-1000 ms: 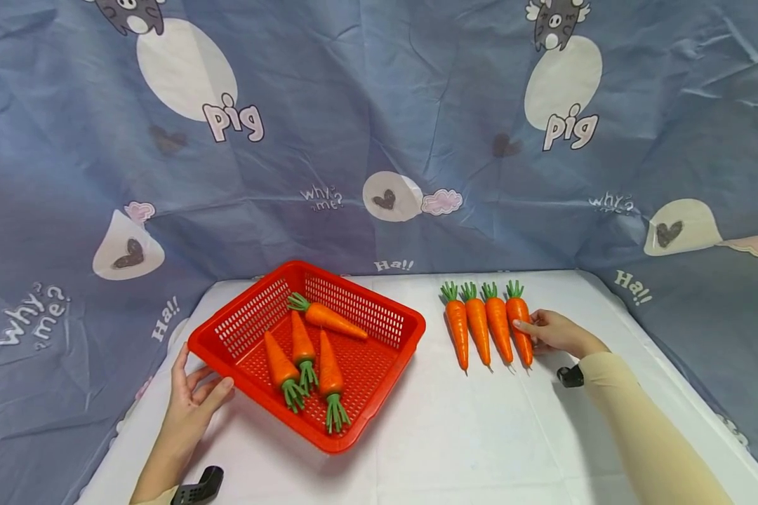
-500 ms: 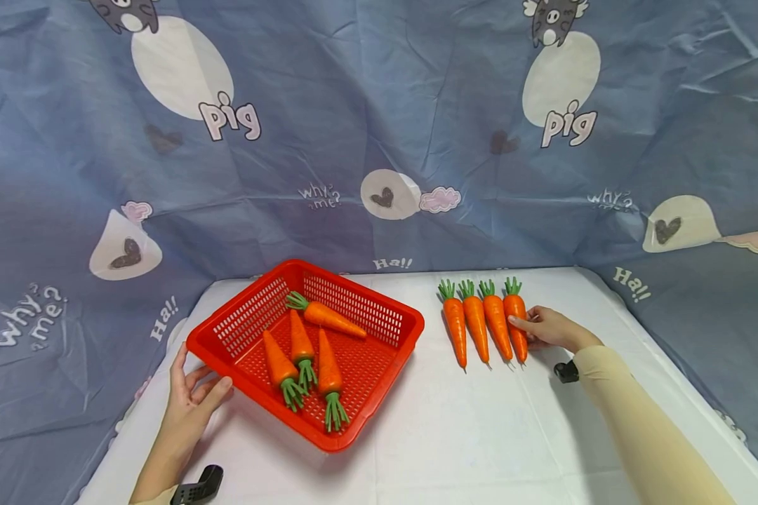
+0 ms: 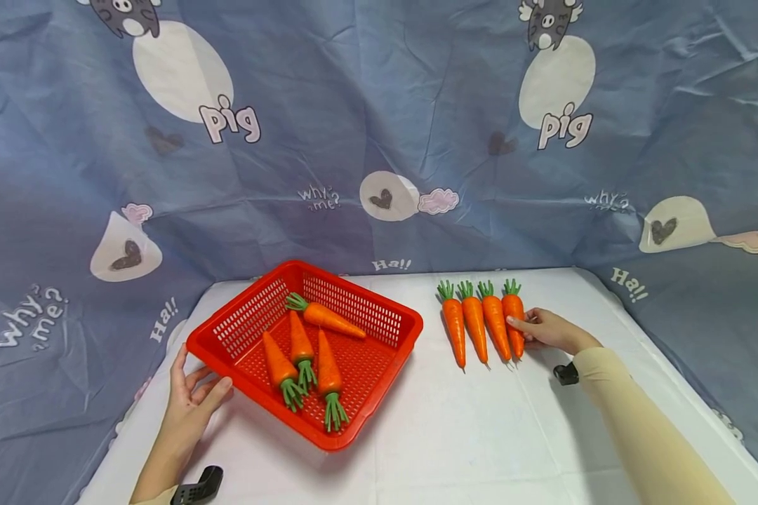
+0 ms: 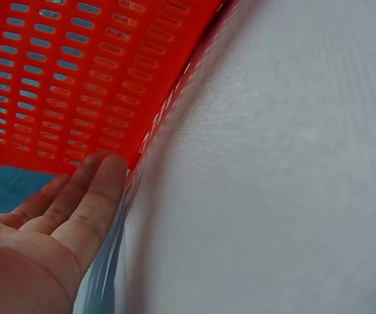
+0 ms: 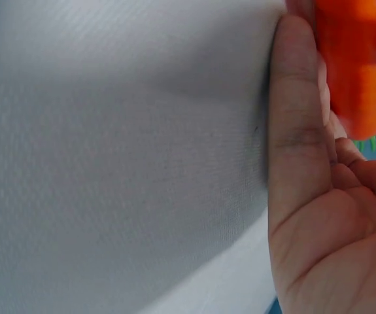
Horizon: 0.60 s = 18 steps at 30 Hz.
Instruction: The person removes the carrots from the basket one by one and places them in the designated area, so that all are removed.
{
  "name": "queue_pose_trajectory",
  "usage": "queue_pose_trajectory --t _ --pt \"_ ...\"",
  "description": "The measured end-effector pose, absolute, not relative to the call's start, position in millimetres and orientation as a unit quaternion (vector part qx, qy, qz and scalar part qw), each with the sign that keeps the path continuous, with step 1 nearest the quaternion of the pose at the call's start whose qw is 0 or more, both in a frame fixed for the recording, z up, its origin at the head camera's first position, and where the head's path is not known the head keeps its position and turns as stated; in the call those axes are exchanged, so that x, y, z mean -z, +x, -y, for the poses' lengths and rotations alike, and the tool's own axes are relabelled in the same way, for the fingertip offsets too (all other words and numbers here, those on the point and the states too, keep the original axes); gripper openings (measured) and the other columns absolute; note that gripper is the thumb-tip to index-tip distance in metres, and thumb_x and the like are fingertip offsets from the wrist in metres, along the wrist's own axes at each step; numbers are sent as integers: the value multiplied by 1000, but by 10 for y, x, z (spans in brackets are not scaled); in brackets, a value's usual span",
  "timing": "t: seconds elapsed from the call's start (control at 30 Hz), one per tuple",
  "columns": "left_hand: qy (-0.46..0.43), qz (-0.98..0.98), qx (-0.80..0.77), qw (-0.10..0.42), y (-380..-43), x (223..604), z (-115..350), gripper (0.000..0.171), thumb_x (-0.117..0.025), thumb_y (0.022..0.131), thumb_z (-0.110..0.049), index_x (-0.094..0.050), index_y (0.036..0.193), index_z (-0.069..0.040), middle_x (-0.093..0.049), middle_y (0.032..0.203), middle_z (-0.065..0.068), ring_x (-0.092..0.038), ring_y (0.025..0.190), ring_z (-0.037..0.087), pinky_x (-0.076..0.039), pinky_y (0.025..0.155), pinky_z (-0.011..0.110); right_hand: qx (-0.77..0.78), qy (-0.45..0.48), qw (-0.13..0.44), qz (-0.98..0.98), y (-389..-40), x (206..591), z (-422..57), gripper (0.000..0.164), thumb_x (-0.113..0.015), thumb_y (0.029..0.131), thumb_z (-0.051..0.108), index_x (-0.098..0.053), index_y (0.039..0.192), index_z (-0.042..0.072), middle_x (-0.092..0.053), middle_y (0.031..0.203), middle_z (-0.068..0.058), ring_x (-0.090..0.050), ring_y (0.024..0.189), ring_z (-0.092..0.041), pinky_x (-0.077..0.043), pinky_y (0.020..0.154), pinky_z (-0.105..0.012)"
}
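On the right, several orange carrots with green tops lie side by side in a row, tips toward me. My right hand [image 3: 546,330] holds the rightmost carrot [image 3: 513,312], thumb on top and fingers along its right side. In the right wrist view that carrot [image 5: 358,72] shows between thumb and fingers, and the hand's edge lies along the cloth. On the left stands a red perforated basket [image 3: 379,393] with several carrots [image 3: 330,361] inside. My left hand [image 3: 189,403] touches its left corner; in the left wrist view, straight fingers [image 4: 96,196] rest against the basket wall [image 4: 76,98].
A white cloth [image 3: 455,435] covers the table. Blue printed fabric [image 3: 379,140] rises behind and along both sides. A strip of table lies between the basket and the row of carrots. A black wrist device [image 3: 198,486] sits on the left wrist.
My right hand has moved the rightmost carrot slightly left, closer against its neighbour. The left hand and the basket have stayed in place.
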<state>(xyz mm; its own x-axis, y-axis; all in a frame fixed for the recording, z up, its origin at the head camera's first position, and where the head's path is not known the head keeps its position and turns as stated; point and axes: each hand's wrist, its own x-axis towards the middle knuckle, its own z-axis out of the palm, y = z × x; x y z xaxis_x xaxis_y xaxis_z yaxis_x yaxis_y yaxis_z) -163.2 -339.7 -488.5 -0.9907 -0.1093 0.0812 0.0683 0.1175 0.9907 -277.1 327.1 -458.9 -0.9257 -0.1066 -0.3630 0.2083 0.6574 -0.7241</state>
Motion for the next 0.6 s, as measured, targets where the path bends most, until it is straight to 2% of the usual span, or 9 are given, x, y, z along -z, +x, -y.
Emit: queue_pose_trajectory --t 0.33,0.6 --pt "13 749 658 70 -1630 4889 3392 107 -71 104 -15 11 172 -33 -45 133 -11 -65 109 -9 -61 83 14 425 39 189 -884 -2740 4584 -3245 62 -60 108 51 -44 124 -7 -56 87 -2 -59 84 -12 -59 78 -23" --pt "13 750 658 70 -1626 4892 3405 108 -71 104 -16 11 172 -33 -44 135 -7 -65 108 -9 -61 83 15 460 42 186 -867 -2745 4624 -3280 62 -61 108 46 -37 130 -6 -52 91 -3 -56 87 -13 -59 79 -23"
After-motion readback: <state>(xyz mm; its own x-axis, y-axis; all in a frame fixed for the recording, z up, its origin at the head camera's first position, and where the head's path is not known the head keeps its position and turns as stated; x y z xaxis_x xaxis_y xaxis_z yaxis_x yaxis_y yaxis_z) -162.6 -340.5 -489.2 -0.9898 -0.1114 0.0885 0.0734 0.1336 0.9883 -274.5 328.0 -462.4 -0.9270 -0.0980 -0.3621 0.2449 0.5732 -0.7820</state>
